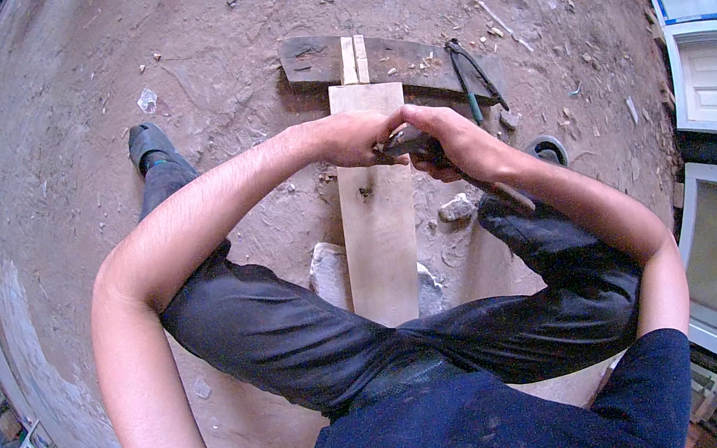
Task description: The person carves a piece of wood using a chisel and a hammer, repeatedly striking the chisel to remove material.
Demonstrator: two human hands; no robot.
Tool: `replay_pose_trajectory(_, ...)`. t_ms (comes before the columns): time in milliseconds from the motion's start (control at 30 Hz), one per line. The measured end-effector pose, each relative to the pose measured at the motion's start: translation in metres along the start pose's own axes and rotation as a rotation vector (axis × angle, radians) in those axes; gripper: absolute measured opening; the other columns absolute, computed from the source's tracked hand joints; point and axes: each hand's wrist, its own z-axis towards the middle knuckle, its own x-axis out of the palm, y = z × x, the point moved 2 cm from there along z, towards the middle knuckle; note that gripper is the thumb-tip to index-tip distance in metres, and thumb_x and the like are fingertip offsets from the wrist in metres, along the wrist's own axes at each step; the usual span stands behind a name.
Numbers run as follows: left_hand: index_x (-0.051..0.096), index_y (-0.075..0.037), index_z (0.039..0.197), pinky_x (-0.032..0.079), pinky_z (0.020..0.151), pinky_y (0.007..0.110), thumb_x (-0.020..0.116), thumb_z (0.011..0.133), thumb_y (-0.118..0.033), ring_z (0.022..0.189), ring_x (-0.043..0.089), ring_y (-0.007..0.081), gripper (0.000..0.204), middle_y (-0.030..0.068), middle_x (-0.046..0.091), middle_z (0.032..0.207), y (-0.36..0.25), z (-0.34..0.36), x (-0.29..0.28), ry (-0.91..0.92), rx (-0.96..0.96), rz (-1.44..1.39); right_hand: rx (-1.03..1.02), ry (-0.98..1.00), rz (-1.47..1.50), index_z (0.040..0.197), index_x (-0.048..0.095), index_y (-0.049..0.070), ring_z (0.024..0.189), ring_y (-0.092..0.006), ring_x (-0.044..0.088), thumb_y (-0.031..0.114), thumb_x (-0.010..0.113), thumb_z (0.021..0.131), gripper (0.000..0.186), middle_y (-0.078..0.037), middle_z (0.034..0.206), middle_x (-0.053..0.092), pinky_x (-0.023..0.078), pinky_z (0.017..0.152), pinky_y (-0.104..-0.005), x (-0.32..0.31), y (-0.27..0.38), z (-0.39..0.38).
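Observation:
A pale wooden board (380, 239) runs lengthwise between my legs. Above its far part my two hands meet. My right hand (461, 144) is wrapped round a hammer (413, 142), close to its dark head; the wooden handle sticks out behind the hand toward my right knee. My left hand (353, 139) is closed, its fingertips at the hammer's head; what they pinch, if anything, is hidden. At the board's far end, two narrow pale wood strips (354, 60) lie across a dark curved plank (309, 61).
Pincers (472, 79) with a green handle lie on the dark plank's right end. Pale stones (328, 271) sit beside the board, and a dark round ring-like object (546, 149) stands past my right knee. White framed panels (715, 78) lean at the right. Wood chips litter the dirt floor.

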Motion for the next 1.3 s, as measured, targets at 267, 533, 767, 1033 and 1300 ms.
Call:
replay_pose_trajectory(267, 0.059, -0.011, 0.125, 0.049, 0.093, 0.041, 0.069, 0.088, -0.026, 0.111, 0.063, 0.0308, 0.041, 0.0142, 0.067, 0.115, 0.003, -0.003, -0.002, -0.103, -0.036, -0.115, -0.050, 0.087, 0.073, 0.128, 0.046, 0.013, 0.048, -0.0080, 0.048, 0.049, 0.039, 0.098, 0.047, -0.001, 0.072, 0.053, 0.041, 0.042, -0.0226, -0.009, 0.015, -0.011)
replay_pose_trajectory(533, 0.062, -0.009, 0.100, 0.050, 0.079, 0.037, 0.070, 0.091, -0.032, 0.087, 0.064, 0.0261, 0.027, 0.0120, 0.066, 0.089, 0.011, -0.002, -0.018, -0.361, 0.202, -0.116, -0.077, -0.041, -0.075, 0.136, 0.036, 0.014, 0.056, -0.0061, 0.047, 0.008, 0.061, 0.093, 0.050, -0.008, 0.097, 0.065, 0.034, 0.041, -0.0234, -0.014, 0.031, -0.023)
replay_pose_trajectory(767, 0.063, -0.005, 0.096, 0.051, 0.068, 0.031, 0.076, 0.086, -0.019, 0.076, 0.058, 0.0079, 0.021, 0.0041, 0.068, 0.082, 0.014, -0.005, -0.037, -0.303, 0.012, -0.131, -0.091, -0.149, -0.061, 0.137, 0.044, 0.014, 0.047, -0.0031, 0.040, 0.008, 0.059, 0.096, 0.044, 0.002, 0.074, 0.052, 0.031, 0.036, -0.0218, -0.021, 0.020, -0.019)
replay_pose_trajectory(1033, 0.061, -0.004, 0.088, 0.051, 0.066, 0.032, 0.079, 0.079, -0.013, 0.070, 0.060, 0.0121, 0.022, 0.0052, 0.066, 0.075, 0.018, -0.001, -0.028, -0.319, 0.137, -0.221, -0.118, -0.191, -0.070, 0.138, 0.046, 0.013, 0.046, -0.0032, 0.041, 0.010, 0.058, 0.097, 0.043, 0.003, 0.068, 0.050, 0.031, 0.035, -0.0223, -0.021, 0.024, -0.017)
replay_pose_trajectory(1300, 0.065, -0.004, 0.095, 0.051, 0.070, 0.029, 0.079, 0.083, -0.018, 0.078, 0.059, 0.0069, 0.024, -0.0004, 0.068, 0.081, 0.024, -0.002, -0.027, -0.335, 0.053, -0.264, -0.075, -0.179, -0.057, 0.138, 0.046, 0.012, 0.045, -0.0033, 0.040, 0.010, 0.058, 0.097, 0.042, 0.003, 0.065, 0.049, 0.032, 0.035, -0.0226, -0.019, 0.026, -0.019)
